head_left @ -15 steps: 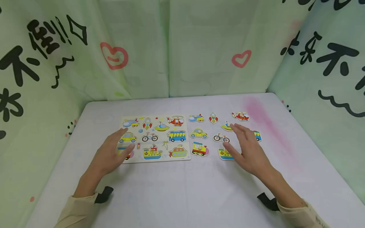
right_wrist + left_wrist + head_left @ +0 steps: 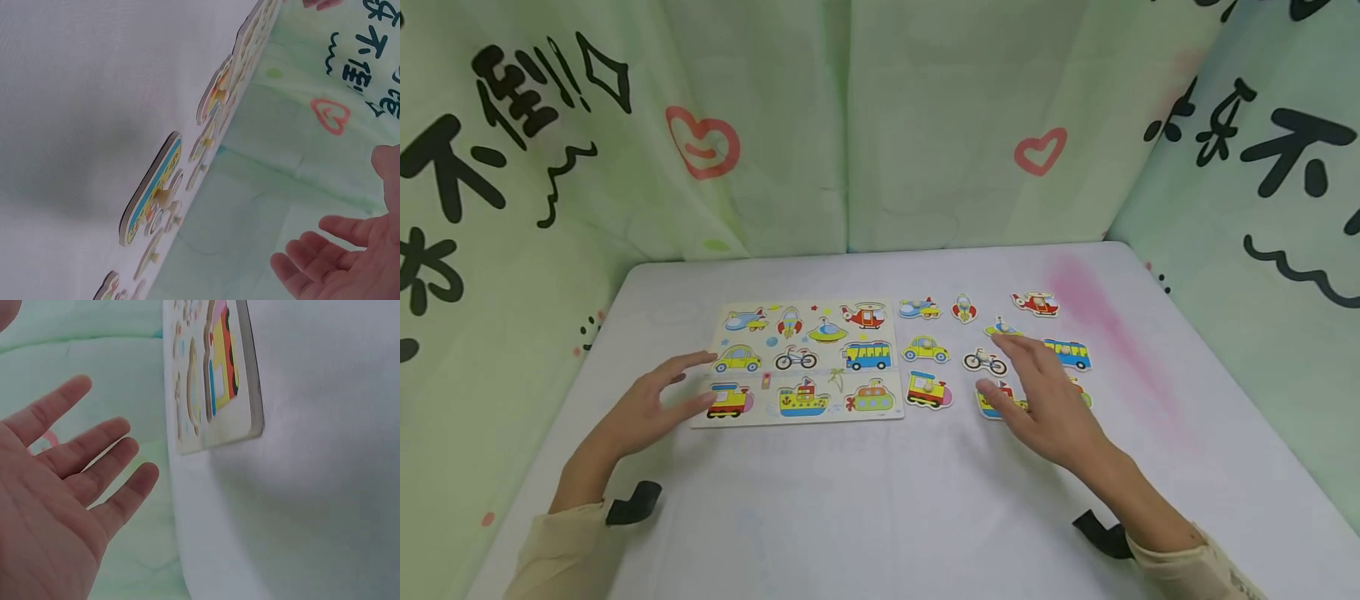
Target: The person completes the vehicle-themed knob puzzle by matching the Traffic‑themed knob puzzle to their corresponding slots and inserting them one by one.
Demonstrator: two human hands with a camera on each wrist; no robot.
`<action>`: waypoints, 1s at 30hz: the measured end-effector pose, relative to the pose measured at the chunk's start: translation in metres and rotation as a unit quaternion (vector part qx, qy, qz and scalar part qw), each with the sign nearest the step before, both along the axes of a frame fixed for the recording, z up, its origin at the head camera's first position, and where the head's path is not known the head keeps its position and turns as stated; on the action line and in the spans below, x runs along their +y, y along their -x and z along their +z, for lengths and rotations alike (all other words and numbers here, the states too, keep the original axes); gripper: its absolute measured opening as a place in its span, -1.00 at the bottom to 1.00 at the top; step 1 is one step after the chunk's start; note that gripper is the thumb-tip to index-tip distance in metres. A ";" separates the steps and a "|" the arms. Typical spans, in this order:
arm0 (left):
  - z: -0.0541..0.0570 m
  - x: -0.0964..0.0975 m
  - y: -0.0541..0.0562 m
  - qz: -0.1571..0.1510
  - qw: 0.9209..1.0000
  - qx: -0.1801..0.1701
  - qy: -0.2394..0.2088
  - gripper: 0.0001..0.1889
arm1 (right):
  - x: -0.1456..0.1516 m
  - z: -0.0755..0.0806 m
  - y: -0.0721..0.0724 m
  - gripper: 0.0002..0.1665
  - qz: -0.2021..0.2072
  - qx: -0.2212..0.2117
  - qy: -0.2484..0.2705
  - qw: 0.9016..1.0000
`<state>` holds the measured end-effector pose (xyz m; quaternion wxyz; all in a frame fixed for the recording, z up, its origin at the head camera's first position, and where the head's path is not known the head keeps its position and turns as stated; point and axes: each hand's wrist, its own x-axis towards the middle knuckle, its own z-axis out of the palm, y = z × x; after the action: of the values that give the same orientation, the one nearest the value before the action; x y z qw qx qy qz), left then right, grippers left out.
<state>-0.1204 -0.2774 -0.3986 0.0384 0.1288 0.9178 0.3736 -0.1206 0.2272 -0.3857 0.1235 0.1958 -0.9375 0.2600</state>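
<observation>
My left hand [image 2: 643, 404] hovers at the left edge of a wooden puzzle board [image 2: 808, 420], thumb and fingers spread apart. In the left wrist view the fingers [image 2: 103, 475] are extended and hold nothing. Vehicle pictures fill the board's cut-outs, among them a train picture [image 2: 728, 401] near my left thumb. My right hand [image 2: 1051, 408] is held above the loose puzzle pieces, also holding nothing. It partly covers the ship piece [image 2: 989, 404], the flying saucer piece [image 2: 1002, 327] and a green piece [image 2: 1081, 392]. The bicycle piece [image 2: 984, 362] lies just left of its fingers.
Loose on the white table [image 2: 880, 508] lie a plane piece [image 2: 919, 308], rocket piece [image 2: 964, 308], helicopter piece [image 2: 1036, 304], car piece [image 2: 925, 349], train piece [image 2: 928, 390] and bus piece [image 2: 1069, 354]. The pieces carry small knobs. Green curtains [image 2: 850, 125] surround the table.
My left hand has moved left, off the board's train picture, which now shows fully. The right hand has shifted slightly left, so more of the bus piece and the green piece shows.
</observation>
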 end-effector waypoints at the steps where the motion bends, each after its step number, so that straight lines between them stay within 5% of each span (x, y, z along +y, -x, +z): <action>1: -0.001 -0.003 0.001 -0.003 1.000 0.002 -0.004 -0.40 | -0.001 0.000 0.000 -0.24 0.003 0.000 0.001 1.000; 15: -0.020 -0.035 0.012 -0.037 0.999 -0.024 0.011 -0.49 | -0.013 -0.002 -0.002 -0.28 0.032 -0.019 -0.004 0.999; 30: -0.032 -0.046 0.017 -0.063 0.997 -0.030 0.016 -0.51 | -0.021 -0.007 -0.003 -0.26 0.036 -0.065 -0.012 0.997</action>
<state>-0.1373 -0.3237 -0.4310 0.0914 0.1745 0.9122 0.3592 -0.1179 0.2059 -0.3925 0.0505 0.2135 -0.9388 0.2655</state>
